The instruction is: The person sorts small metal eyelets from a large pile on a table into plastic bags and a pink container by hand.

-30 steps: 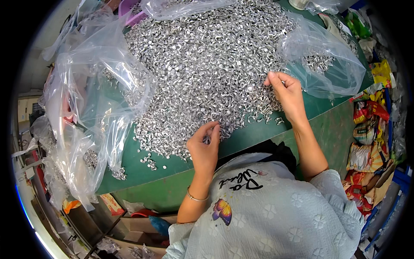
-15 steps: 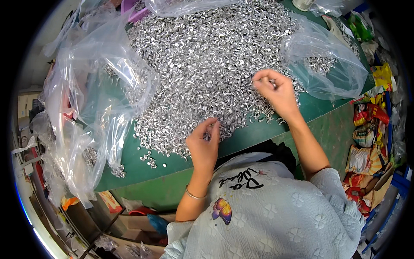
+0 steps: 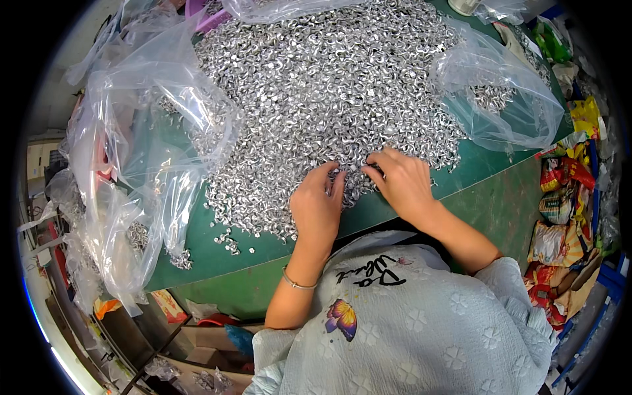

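A broad heap of small, curved silver metal pieces (image 3: 309,99) covers much of the green table (image 3: 204,266). At the heap's near edge, my left hand (image 3: 317,205) is curled, thumb and index tips close together among the pieces. Just to its right, my right hand (image 3: 407,185) bends in a similar pinch, its fingertips pointing toward the left hand. The two hands are a short gap apart, with pieces lying between them. Whatever sits between either hand's fingertips is too small to make out.
Clear plastic bags (image 3: 125,178) with some pieces inside drape over the table's left side. Another clear bag (image 3: 526,112) holding pieces lies at the right. A purple container (image 3: 209,18) stands at the far left. Colourful packages (image 3: 556,243) are stacked beyond the right edge.
My right hand has come down and left from the heap's right side toward my left hand. My left hand has shifted slightly right and up.
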`<action>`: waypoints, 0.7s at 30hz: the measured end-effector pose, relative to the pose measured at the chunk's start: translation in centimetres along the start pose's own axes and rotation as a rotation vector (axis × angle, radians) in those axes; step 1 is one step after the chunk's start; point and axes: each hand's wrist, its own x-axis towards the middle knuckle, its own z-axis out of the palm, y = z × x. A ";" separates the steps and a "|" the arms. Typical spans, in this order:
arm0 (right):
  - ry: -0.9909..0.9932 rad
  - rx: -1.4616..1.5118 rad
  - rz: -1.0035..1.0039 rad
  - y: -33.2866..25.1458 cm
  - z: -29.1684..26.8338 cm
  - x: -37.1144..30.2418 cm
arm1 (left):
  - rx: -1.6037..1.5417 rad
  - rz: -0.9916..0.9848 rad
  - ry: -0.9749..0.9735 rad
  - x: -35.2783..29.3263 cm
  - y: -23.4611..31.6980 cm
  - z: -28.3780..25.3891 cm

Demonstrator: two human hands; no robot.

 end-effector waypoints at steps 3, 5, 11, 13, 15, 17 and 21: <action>-0.027 -0.088 0.044 -0.5 0.2 0.1 | 0.031 -0.011 -0.024 0.0 0.4 -0.6; -0.068 -0.099 0.068 -0.5 0.2 0.4 | 0.032 -0.033 -0.031 -0.3 0.2 -0.8; 0.006 0.083 0.064 0.6 0.3 0.1 | -0.111 -0.146 -0.008 -1.1 -0.5 -1.2; -0.008 0.088 0.072 0.6 0.0 0.0 | -0.161 -0.188 0.008 -1.2 -0.6 -1.5; -0.022 0.055 0.084 0.4 0.1 -0.1 | -0.178 -0.205 0.043 -1.3 -0.7 -1.8; -0.036 -0.016 0.097 0.0 0.5 -0.3 | -0.179 -0.205 0.068 -1.4 -0.9 -2.2; -0.027 0.050 0.053 0.5 0.7 -0.1 | -0.182 -0.204 0.091 -1.7 -1.2 -2.6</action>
